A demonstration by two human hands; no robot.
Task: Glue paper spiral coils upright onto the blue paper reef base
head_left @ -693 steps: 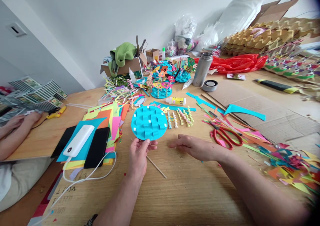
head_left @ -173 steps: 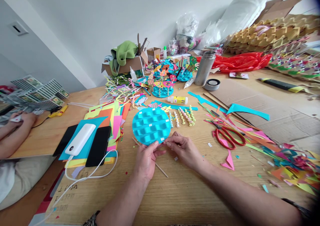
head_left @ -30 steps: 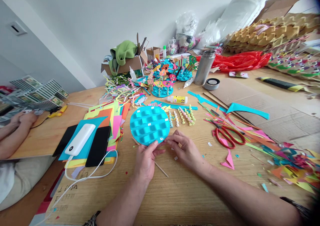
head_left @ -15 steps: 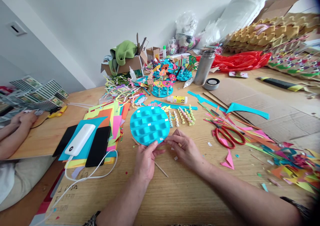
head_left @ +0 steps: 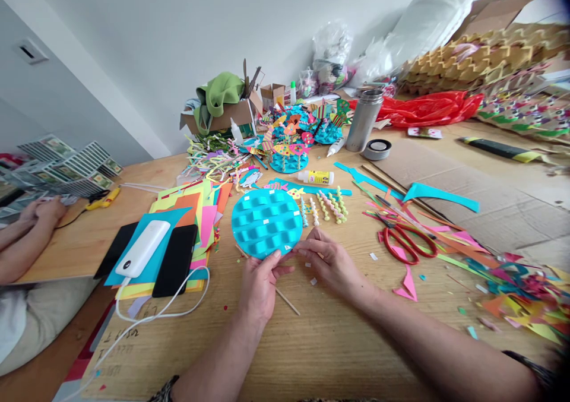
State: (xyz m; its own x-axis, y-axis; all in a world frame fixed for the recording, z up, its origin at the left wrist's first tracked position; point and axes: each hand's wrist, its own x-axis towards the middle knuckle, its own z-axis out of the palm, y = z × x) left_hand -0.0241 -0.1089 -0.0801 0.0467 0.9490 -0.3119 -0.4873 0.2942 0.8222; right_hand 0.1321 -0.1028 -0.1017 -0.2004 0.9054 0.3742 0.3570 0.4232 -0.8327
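My left hand (head_left: 262, 283) grips the lower edge of a round blue paper disc (head_left: 266, 227), its thumb on top. Rows of raised paper bumps cross the disc, and several small white squares are stuck on it. My right hand (head_left: 327, 259) has its fingers pinched together at the disc's lower right edge, beside a white square; whatever lies between the fingertips is too small to make out. Just behind the disc stand several twisted pastel strips (head_left: 327, 206) and a glue bottle (head_left: 316, 177). A thin wooden stick (head_left: 287, 301) lies partly under my left hand.
Red-handled scissors (head_left: 407, 241) lie to the right among paper scraps. At left, a white power bank (head_left: 143, 249) and a black phone (head_left: 175, 260) rest on coloured paper. A metal flask (head_left: 363, 120) stands behind. Another person's hands (head_left: 47, 209) are at far left.
Almost nothing differs. The disc and my left hand stay in place, and my right hand has shifted only very slightly at the disc's edge.
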